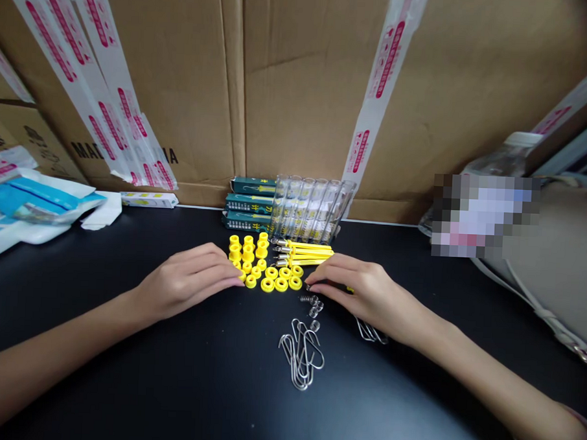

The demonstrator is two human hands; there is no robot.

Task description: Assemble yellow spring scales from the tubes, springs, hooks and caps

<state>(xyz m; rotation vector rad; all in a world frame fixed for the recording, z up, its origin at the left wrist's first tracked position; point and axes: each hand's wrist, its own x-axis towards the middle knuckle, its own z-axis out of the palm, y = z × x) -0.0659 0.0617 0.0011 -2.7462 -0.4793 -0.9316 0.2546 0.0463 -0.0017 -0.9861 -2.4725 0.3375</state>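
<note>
My left hand (188, 280) reaches in from the left, its fingers closed together on a small yellow plastic cap (242, 276) at the edge of a group. Opposite it, my right hand (356, 284) pinches a small metal spring (309, 287) between thumb and finger. Between the hands lie several yellow flanged rings (281, 284), with taller yellow collars (248, 252) standing behind. Yellow rods with metal tips (304, 250) lie behind my right fingers. Loose springs (314, 305) are below that hand. Bent wire hooks (301, 360) lie nearer me, and more hooks (370, 330) are partly hidden under my right hand.
Clear plastic tubes (311, 208) stand in a row before green printed boxes (248, 205). A large taped cardboard box (299, 84) walls off the back. Blue-white packets (41, 199) lie left. At right are a plastic bottle (500, 158) and a beige bag (559, 257).
</note>
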